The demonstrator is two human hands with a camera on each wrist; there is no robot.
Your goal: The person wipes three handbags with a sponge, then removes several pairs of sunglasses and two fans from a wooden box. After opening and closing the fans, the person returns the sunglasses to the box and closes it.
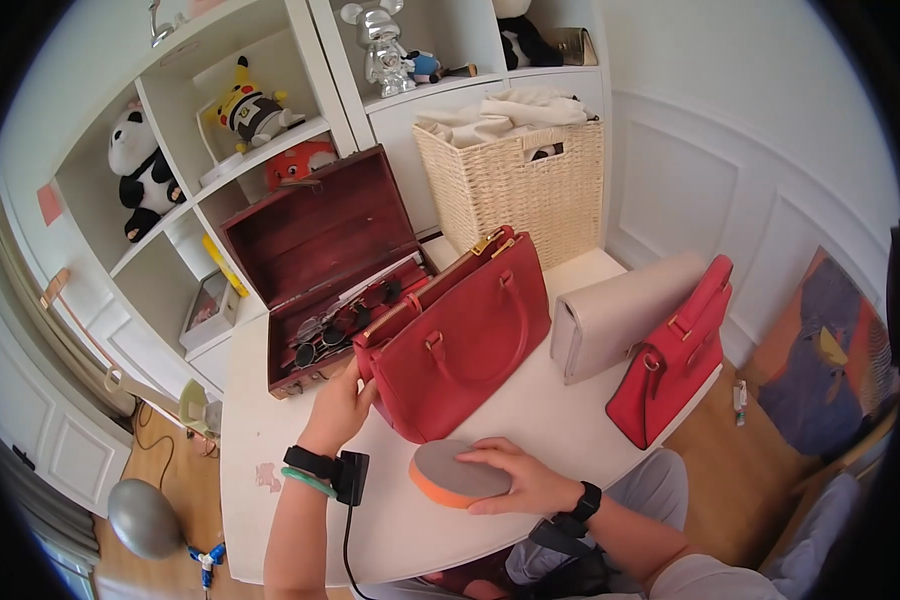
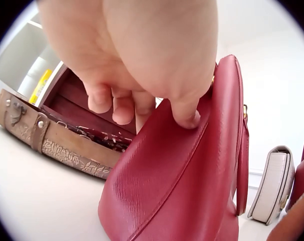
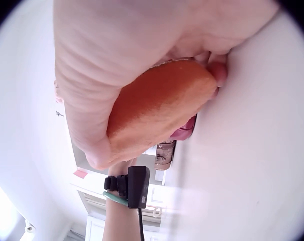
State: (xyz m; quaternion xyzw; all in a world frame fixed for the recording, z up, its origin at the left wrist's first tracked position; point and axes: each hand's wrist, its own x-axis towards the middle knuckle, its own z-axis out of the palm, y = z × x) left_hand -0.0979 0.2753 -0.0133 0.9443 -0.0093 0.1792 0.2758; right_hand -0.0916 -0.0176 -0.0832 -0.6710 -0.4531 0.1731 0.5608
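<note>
A large red handbag (image 1: 470, 345) stands on the white table, its two handles upright and hanging at its side. My left hand (image 1: 340, 408) holds the near end of this bag; in the left wrist view the thumb (image 2: 186, 113) presses on its side panel while the fingers curl beyond. My right hand (image 1: 515, 478) grips a round sponge pad (image 1: 458, 472) with a grey face and an orange side, in front of the bag. From the right wrist, the pad's orange edge (image 3: 162, 105) shows between thumb and fingers.
Behind the bag, an open dark-red case (image 1: 320, 235) holds several pairs of glasses. To the right stand a beige bag (image 1: 610, 315) and a smaller red handbag (image 1: 670, 365). A woven basket (image 1: 520, 190) and white shelves with plush toys are at the back. A cable (image 1: 348, 550) hangs from the left wrist.
</note>
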